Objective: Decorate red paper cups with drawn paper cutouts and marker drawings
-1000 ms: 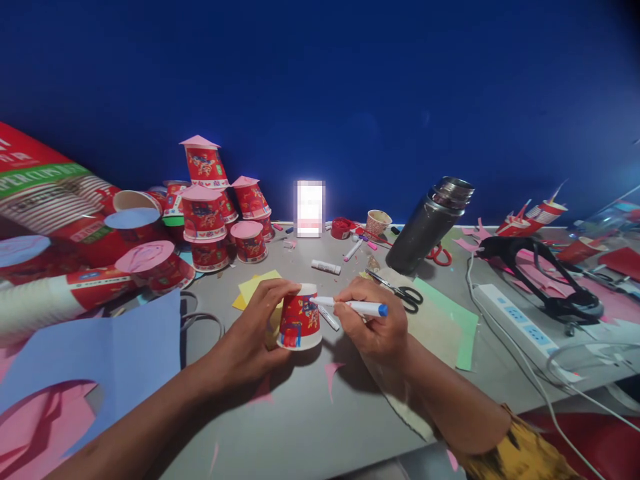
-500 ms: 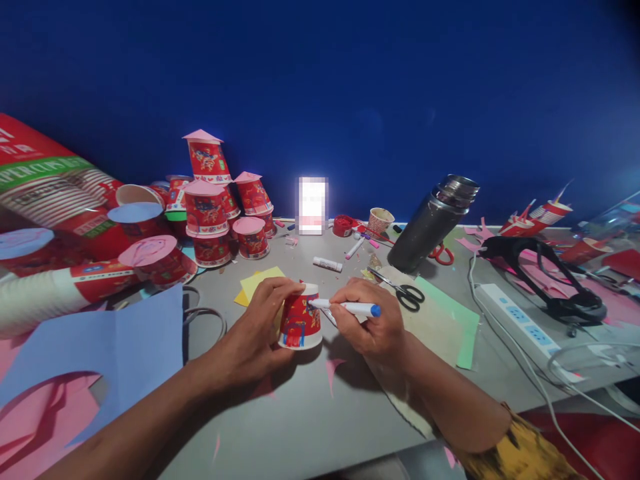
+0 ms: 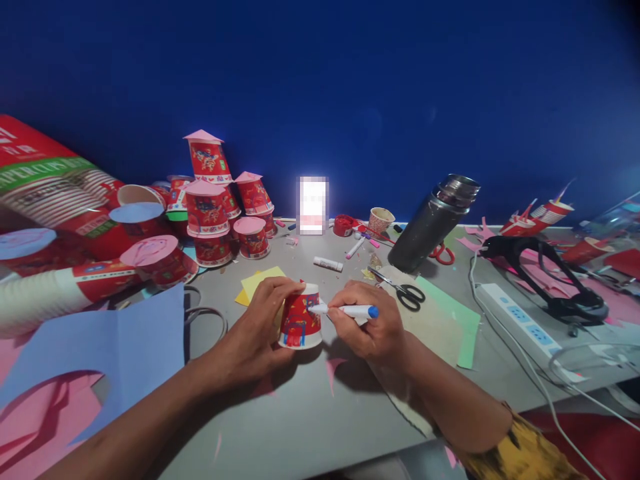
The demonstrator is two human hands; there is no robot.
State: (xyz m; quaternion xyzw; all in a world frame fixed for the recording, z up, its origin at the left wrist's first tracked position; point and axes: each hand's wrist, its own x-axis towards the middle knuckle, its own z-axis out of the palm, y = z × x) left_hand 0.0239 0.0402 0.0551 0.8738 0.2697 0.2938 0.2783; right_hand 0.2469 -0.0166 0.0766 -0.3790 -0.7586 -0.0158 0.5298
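Observation:
A red paper cup (image 3: 299, 321) with white edges is turned upside down and tilted a little above the table. My left hand (image 3: 257, 323) grips it from the left, thumb low and fingers over the top. Blue lines form a door-like shape low on its side, with more blue marks higher up. Pinched in my right hand (image 3: 369, 319) is a white marker (image 3: 353, 311) with a blue end, its tip against the upper right of the cup's side. Yellow paper (image 3: 260, 283) lies behind my left hand, and black-handled scissors (image 3: 409, 295) lie beyond my right.
Stacked red cups with pink paper roofs (image 3: 210, 207) stand at the back left, near blue paper (image 3: 135, 347). A dark thermos (image 3: 425, 227), a glue stick (image 3: 328, 264) and green paper (image 3: 465, 327) lie about. On the right are a power strip (image 3: 520, 323) and cables.
The marker tip has moved slightly down on the cup, and more blue line shows on its upper side. My left hand and the cup have barely moved.

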